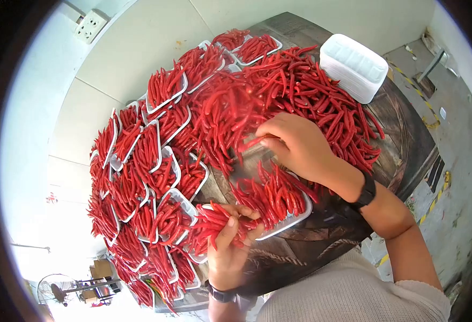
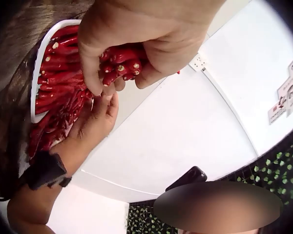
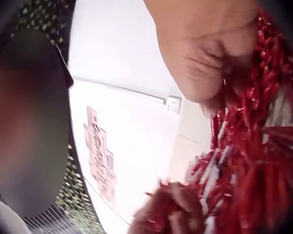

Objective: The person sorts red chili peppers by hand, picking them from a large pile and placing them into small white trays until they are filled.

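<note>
In the head view my left hand (image 1: pixel 230 252) grips a bunch of red chilies (image 1: pixel 209 222) at the left end of a white tray (image 1: pixel 292 221) filled with chilies. Stem ends of that bunch (image 2: pixel 122 66) poke out between thumb and fingers of the left hand (image 2: pixel 141 29) in the left wrist view. Above the tray, my right hand (image 1: pixel 297 147) pinches a red chili (image 1: pixel 252 144) between thumb and fingers, beside the loose heap (image 1: pixel 295 86). The right wrist view shows the right hand (image 3: pixel 210 53) from behind, its fingertips partly hidden.
Many chili-filled white trays (image 1: pixel 161 96) crowd the table's left side, some overlapping. A stack of white trays (image 1: pixel 354 64) stands at the back right on the dark wooden table (image 1: pixel 407 129). A wall socket (image 1: pixel 91 27) is at the upper left, a fan (image 1: pixel 58 291) at the lower left.
</note>
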Available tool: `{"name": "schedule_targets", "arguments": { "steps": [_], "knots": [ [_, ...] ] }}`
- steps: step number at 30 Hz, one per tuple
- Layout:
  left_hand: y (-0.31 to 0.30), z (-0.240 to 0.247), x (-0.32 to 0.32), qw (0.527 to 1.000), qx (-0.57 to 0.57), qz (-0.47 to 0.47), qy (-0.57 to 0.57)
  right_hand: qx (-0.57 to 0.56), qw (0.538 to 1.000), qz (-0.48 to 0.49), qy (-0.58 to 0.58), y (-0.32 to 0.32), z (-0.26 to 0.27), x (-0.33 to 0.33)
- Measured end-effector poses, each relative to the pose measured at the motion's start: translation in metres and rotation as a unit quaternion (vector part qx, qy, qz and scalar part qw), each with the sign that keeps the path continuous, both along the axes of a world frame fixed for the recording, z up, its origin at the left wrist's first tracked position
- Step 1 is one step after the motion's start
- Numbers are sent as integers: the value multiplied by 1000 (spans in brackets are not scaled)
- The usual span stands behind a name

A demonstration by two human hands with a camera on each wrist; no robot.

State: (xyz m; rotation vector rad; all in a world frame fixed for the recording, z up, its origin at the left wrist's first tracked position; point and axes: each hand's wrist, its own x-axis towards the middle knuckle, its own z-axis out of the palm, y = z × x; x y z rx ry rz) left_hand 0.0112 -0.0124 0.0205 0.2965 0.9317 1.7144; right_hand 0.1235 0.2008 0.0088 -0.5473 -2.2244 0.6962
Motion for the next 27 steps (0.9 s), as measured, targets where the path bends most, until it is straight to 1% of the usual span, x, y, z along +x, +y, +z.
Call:
{"name": "schedule_targets", "arguments": {
  "steps": [1, 2, 3, 4, 5, 6, 7, 8, 9, 10, 11, 12, 13, 14, 15, 16, 18, 19, 21, 25, 27],
  "knots": [
    [0, 0, 0, 1000, -7, 8, -4, -29, 994, 43, 101, -3, 8, 3],
    [0, -1, 0, 1000, -14, 16, -8, -29, 994, 48, 98, -6, 17, 8],
    [-1, -2, -2, 1000, -24, 12, 0, -106, 975, 174, 84, -8, 26, 14],
    [-1, 0, -1, 999, -25, 19, -3, -181, 935, 297, 67, -10, 31, 18],
    [0, 4, 0, 999, -46, -3, 4, -252, 908, 333, 29, -15, 30, 21],
    [-1, 6, 1, 997, -67, -25, 12, -229, 908, 351, 0, -19, 32, 22],
    [-2, 5, 2, 996, -72, -54, 25, -270, 892, 362, 3, -25, 28, 20],
    [-2, 5, 2, 996, -74, -48, 24, -310, 875, 372, 7, -31, 24, 18],
    [-3, 5, 1, 992, -75, -96, 33, -312, 873, 375, 6, -36, 25, 17],
    [-3, 5, 1, 986, -77, -144, 41, -314, 885, 344, -6, -40, 28, 16],
    [-2, 2, 4, 988, -87, -120, 46, -315, 897, 311, -18, -42, 31, 17],
    [-3, 1, 4, 988, -87, -119, 43, -316, 896, 311, -21, -41, 33, 18],
    [-3, 0, 3, 989, -91, -104, 51, -245, 941, 235, -9, -39, 36, 20],
    [-4, -2, 2, 990, -93, -89, 57, -168, 973, 156, 1, -36, 40, 23],
    [-2, -2, 2, 994, -65, -79, 45, -173, 979, 103, -40, -29, 44, 29],
    [-2, -2, 1, 994, -61, -77, 38, -104, 989, 50, -90, -21, 44, 33],
    [-2, -2, 0, 997, -52, -51, 25, -89, 975, 40, -198, -12, 39, 45],
    [-2, -4, -1, 998, -51, -37, 5, -85, 974, 43, -204, -12, 37, 46],
    [-2, -4, -2, 998, -62, -21, -9, -57, 957, 91, -269, -15, 33, 47],
    [-1, -3, -5, 996, -80, -3, -25, -56, 953, 106, -278, -20, 24, 41],
    [0, -4, -7, 995, -93, -4, -32, -92, 958, 121, -244, -20, 24, 40]
  ]
}}
